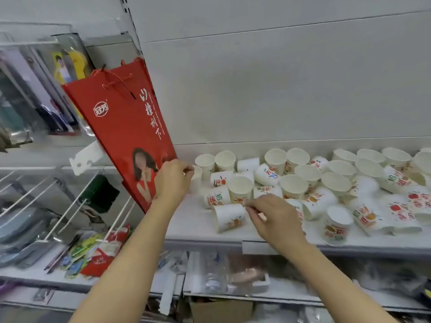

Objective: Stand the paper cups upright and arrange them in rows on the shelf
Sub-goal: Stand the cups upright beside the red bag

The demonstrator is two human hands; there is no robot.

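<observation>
Many white paper cups with red and orange print cover the white shelf (191, 226). Several stand upright, such as one cup (240, 191) near the middle; others lie on their sides toward the right (319, 202). My left hand (173, 180) has curled fingers and pinches the rim of an upright cup (196, 180) at the shelf's left end, which it mostly hides. My right hand (272, 216) has its fingertips bunched at the right end of a cup lying on its side (229, 217) near the front edge.
A red paper gift bag (121, 127) leans against the shelf's left end, right behind my left hand. Left of it are wire hooks with hanging packets (93, 248). Below the shelf's front lip sit wrapped goods (233, 273). A grey back panel rises behind the cups.
</observation>
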